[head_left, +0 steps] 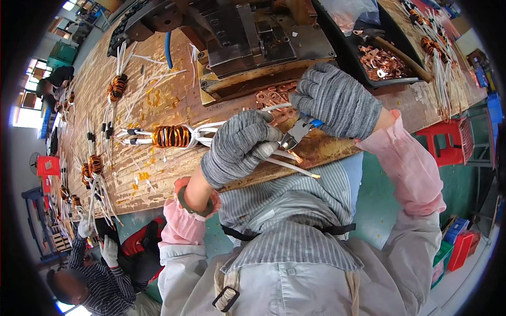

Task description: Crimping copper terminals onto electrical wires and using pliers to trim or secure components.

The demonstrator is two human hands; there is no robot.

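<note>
My left hand [240,142], in a grey knitted glove, is closed around white wires [208,129] that run from a copper-wound coil [172,136] lying to its left. Below that hand, loose wire ends [290,167] with bare copper tips poke out over the table's front edge. My right hand [337,100], gloved alike, is closed on a metal hand tool with a blue part [299,131]; it looks like pliers, its handles mostly hidden by the fingers. The tool's jaws sit close beside my left fingertips. Another white wire stretches between the two hands, its far end hidden at my right fingers.
Behind my hands stands a heavy metal press [253,42], with copper lugs [274,97] scattered at its base. A black tray [385,68] of lugs holds a hammer. More coils [116,87] lie along the worn wooden table [158,197]. A co-worker [100,279] sits at lower left.
</note>
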